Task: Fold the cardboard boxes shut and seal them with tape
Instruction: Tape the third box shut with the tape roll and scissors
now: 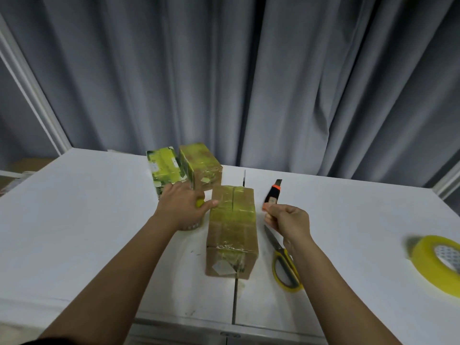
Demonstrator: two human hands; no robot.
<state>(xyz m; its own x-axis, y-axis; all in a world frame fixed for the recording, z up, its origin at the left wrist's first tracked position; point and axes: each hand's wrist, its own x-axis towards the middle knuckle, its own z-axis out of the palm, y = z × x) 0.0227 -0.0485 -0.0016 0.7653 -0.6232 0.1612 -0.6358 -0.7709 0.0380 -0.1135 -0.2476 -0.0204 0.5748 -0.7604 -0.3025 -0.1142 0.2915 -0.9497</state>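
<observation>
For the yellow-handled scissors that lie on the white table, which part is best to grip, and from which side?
Grip the yellow-handled scissors by the handle loops, coming from above on the near side. The loops lie flat and point toward the person, while the closed blades point away, under the right hand. This seems safest.

A tape roll [193, 221] is mostly hidden beneath the left hand [183, 206], and a second yellow tape roll [434, 263], blurred, is cut off at the right edge.
</observation>
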